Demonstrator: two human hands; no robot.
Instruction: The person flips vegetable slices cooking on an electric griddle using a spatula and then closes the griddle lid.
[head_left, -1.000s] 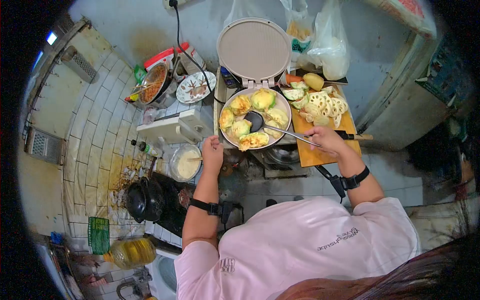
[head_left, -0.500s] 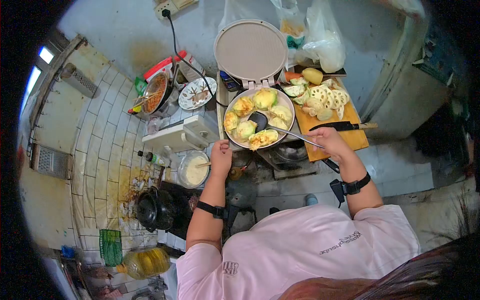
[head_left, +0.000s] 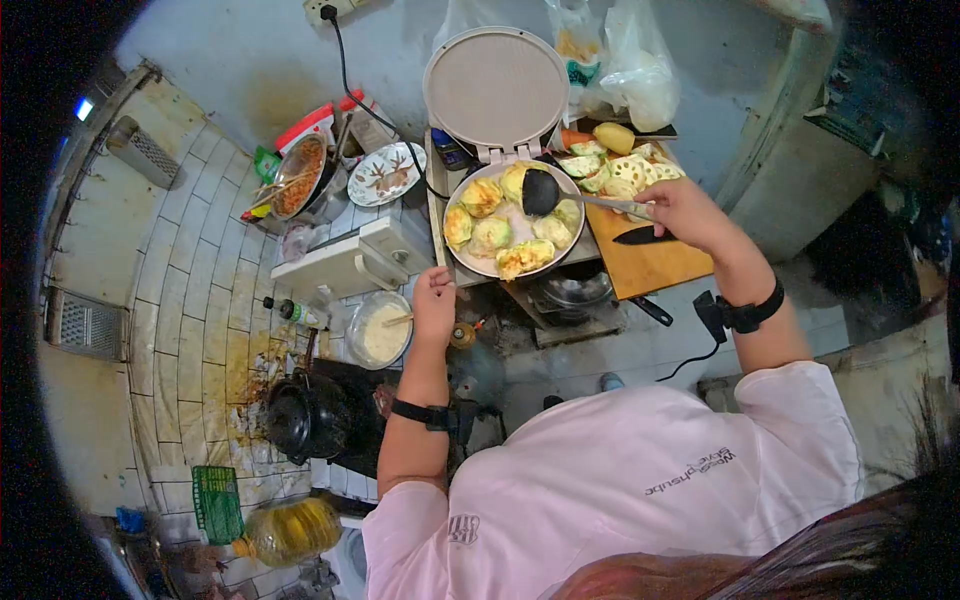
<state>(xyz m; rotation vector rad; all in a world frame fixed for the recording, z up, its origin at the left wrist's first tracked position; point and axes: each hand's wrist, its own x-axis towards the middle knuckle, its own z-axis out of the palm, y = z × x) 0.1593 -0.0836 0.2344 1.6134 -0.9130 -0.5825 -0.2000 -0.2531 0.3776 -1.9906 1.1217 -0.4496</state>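
My right hand (head_left: 685, 213) is closed around the handle of a ladle with a black bowl (head_left: 541, 191). The ladle's bowl is over the upper right of an open round electric pan (head_left: 518, 228), overlapping the pieces there. Several yellow-green, battered-looking pieces of food (head_left: 490, 238) lie in the pan, some browned. Its round lid (head_left: 495, 90) stands raised behind. My left hand (head_left: 434, 298) hovers beside the counter's front-left edge, fingers curled, with nothing visible in them. Below it is a bowl of pale batter (head_left: 382, 332) with a stick in it.
A cutting board (head_left: 650, 268) at the right carries sliced lotus root (head_left: 640, 170), other vegetables and a dark knife (head_left: 640, 235). On the left are a patterned plate (head_left: 387, 173), a pan of orange-red filling (head_left: 302, 175), a black pot (head_left: 300, 420) and an oil jug (head_left: 292, 530).
My right hand has moved up and right, lifting the ladle from the pan's middle to its upper right. My left hand's curled fingers have loosened slightly. The view has shifted a little.
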